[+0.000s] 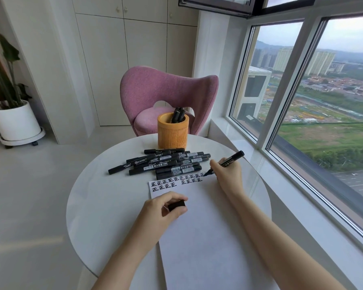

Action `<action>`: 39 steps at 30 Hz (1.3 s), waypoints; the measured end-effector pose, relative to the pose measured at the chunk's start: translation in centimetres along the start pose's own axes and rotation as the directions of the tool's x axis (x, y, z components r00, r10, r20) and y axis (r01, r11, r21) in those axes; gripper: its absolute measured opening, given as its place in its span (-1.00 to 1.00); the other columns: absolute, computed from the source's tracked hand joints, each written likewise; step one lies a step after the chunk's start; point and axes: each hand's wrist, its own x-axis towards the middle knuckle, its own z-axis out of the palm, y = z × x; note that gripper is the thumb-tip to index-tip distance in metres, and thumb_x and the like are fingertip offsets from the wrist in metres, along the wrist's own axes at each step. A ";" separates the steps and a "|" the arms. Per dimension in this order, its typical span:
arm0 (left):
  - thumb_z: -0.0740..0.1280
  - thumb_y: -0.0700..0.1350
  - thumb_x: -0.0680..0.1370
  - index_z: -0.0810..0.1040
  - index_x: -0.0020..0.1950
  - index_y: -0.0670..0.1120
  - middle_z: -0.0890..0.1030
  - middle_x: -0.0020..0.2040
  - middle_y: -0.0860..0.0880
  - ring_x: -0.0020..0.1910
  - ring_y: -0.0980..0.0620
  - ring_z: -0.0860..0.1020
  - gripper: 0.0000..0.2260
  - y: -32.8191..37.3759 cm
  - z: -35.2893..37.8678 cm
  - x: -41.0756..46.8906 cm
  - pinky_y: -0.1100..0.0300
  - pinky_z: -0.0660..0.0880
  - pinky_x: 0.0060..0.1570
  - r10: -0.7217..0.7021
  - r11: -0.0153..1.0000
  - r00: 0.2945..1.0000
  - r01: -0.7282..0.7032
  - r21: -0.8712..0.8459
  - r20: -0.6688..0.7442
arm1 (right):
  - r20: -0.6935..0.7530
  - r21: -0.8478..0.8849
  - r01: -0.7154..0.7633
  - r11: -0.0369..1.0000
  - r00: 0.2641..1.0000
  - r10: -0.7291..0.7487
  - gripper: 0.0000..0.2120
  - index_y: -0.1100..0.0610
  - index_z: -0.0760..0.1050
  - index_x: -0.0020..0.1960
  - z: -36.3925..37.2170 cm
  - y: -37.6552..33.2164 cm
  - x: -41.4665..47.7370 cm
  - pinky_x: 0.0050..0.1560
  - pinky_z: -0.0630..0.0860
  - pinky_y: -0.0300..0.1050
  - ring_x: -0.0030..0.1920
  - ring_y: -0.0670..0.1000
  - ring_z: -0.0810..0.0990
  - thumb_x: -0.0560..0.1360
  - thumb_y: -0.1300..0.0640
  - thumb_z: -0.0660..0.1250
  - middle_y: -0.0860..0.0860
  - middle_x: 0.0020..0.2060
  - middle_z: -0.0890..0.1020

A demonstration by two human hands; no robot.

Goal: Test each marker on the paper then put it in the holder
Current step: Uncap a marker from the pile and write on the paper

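A white sheet of paper (197, 237) lies on the round white table (96, 195). On its left edge rests the left hand (161, 208), fingers curled round a black cap (176, 205). Farther right, the right hand (226, 172) grips an uncapped black marker (233, 159) with white lettering, its tip on the paper's far edge beside rows of black characters. Beyond lies a heap of capped black markers (166, 165), then the orange holder (172, 132) with a few markers inside.
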 end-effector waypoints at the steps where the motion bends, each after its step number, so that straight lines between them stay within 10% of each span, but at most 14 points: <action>1: 0.44 -0.16 0.46 0.63 -0.07 0.13 0.67 -0.15 0.20 -0.23 0.24 0.57 -0.83 0.0 0.0 0.0 0.39 0.47 -0.12 -0.004 1.000 1.000 0.004 -0.002 -0.001 | -0.016 -0.009 0.004 1.000 1.000 -0.004 -0.74 0.18 0.28 -0.38 0.0 0.0 0.0 -0.41 0.12 -0.13 -0.41 -0.01 0.20 0.41 0.26 0.30 0.08 -0.48 0.25; 39: 0.43 -0.17 0.47 0.64 -0.04 0.04 0.60 -0.24 0.38 -0.34 0.37 0.49 -0.87 0.3 0.1 -0.2 0.54 0.35 -0.23 0.027 0.998 0.999 -0.026 0.057 -0.020 | -0.022 -0.045 0.026 0.999 0.999 -0.027 -0.63 0.08 0.12 -0.40 0.4 0.6 0.1 -0.34 0.08 -0.09 -0.40 -0.02 0.13 0.39 0.28 0.28 0.00 -0.48 0.18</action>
